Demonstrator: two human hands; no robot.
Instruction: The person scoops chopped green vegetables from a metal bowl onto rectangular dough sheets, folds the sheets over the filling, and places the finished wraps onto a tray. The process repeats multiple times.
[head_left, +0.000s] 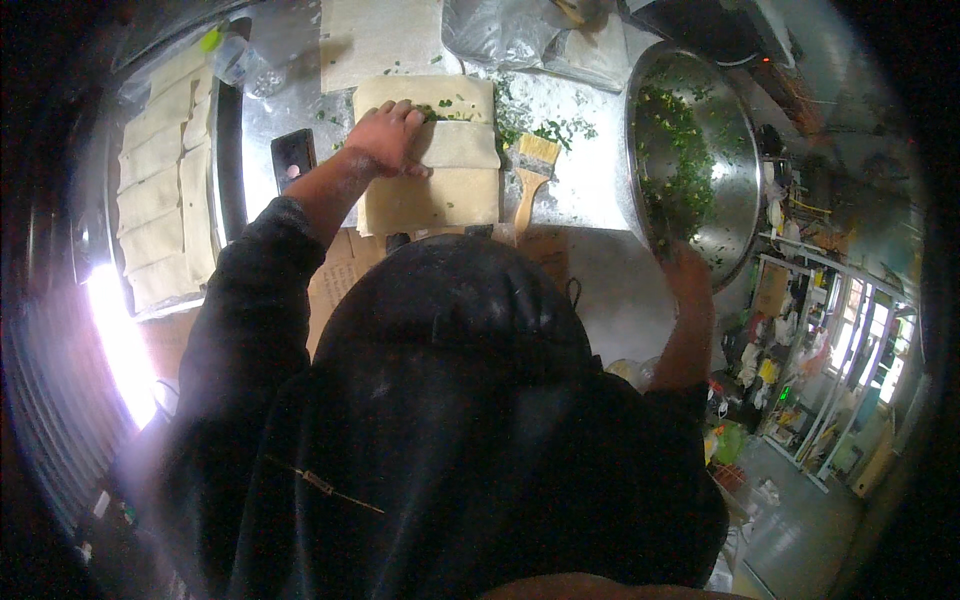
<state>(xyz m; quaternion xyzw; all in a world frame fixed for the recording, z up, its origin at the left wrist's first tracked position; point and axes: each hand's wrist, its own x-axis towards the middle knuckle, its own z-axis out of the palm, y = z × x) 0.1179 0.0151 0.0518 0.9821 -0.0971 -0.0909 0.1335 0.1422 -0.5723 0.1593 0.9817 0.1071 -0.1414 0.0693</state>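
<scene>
A stack of pale dough sheets [430, 200] lies on the metal table in front of me. Across it runs a folded dough strip [462, 145], with chopped greens [455, 113] along its far edge. My left hand [390, 138] grips the strip's left end, fingers over the far edge and thumb at the near one. At the right, my right hand [685, 268] reaches to the near rim of a large steel bowl [735, 160]; its fingers are dim and partly hidden. More chopped greens [680, 190] cling inside the bowl. Right of the stack rests a wooden pastry brush [535, 170].
A tray [228, 170] of overlapping dough pieces stands at the left, with a clear plastic bottle [235, 60] behind it. A dark phone-like object [293, 158] lies left of the stack. Farther back are another dough sheet [380, 45] and clear plastic [500, 30]. Shelving [820, 380] stands at the right.
</scene>
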